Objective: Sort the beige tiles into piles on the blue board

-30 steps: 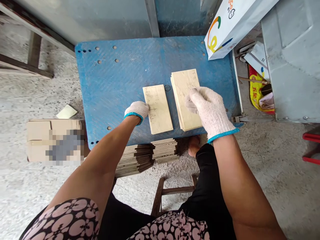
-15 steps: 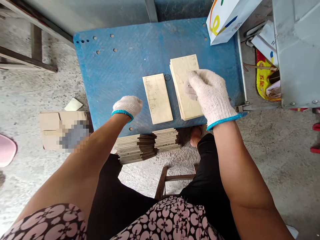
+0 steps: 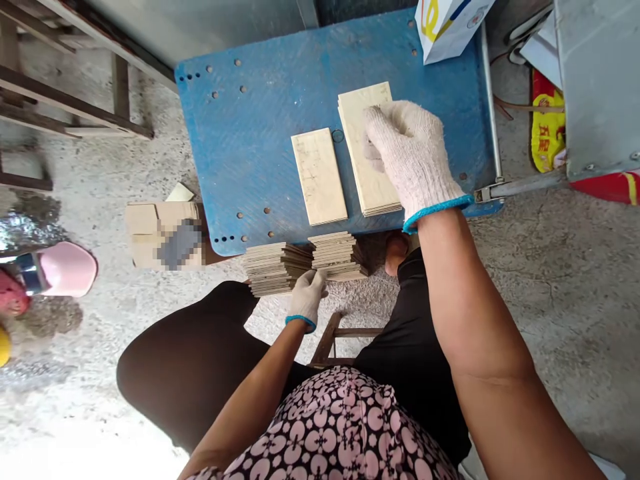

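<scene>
Two groups of pale, thin rectangular boards on the blue tabletop (image 3: 260, 153). The left pile (image 3: 320, 177) is low, its edges fairly even; the right pile (image 3: 370, 190) lies just beside it, apart by a narrow strip, and looks thicker. Below the tabletop's near edge, two more stacks show edge-on: near-left stack (image 3: 273, 267), near-right stack (image 3: 336, 257), both with uneven ends.

Right hand (image 3: 375, 143), gloved: over the right pile, thumb and fingers curled toward each other. Cannot tell whether anything is pinched, or whether the fingers touch the top board.

Left hand (image 3: 314, 283), gloved: low, at the near side of the two lower stacks, close to the gap between them. Fingers partly bent; contact and grip cannot be told.

Step in hand, judged: left hand reaching to the lower stacks, right hand attending to the right pile. Next move would call for a sure hold on board edges without dragging neighbouring boards askew.
</scene>
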Tool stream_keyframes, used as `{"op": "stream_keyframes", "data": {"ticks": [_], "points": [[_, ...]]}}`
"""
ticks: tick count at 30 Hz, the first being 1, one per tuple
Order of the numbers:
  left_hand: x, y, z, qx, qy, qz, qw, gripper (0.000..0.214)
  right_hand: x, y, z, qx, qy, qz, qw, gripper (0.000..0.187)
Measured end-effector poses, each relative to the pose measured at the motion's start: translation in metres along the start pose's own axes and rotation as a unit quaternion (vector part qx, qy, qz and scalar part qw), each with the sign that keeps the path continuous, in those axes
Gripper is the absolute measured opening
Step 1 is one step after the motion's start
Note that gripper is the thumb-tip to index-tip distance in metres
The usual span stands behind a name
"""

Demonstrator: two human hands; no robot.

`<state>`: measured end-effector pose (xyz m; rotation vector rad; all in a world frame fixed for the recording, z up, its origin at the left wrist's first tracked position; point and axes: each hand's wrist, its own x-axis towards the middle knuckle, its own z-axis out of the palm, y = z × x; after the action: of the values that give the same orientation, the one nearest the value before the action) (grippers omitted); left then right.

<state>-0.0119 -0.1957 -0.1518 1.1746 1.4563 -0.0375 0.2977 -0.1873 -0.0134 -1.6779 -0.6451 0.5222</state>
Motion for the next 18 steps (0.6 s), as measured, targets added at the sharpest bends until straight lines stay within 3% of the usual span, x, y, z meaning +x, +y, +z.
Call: {"op": "stream_keyframes", "data": {"ticks": [5, 18], "points": [[0.007, -0.014, 0.013, -0.068, 0.002, -0.034, 0.997, 0.062, -0.004, -0.003, -0.002, 0.001, -0.006, -0.006, 1.0, 0.034], [0.009, -0.015, 0.018, -0.045, 0.043, -0.055, 0.997, 0.066, -0.006, -0.017, -0.007, 0.011, 0.001, 0.025, 1.0, 0.037]]}}
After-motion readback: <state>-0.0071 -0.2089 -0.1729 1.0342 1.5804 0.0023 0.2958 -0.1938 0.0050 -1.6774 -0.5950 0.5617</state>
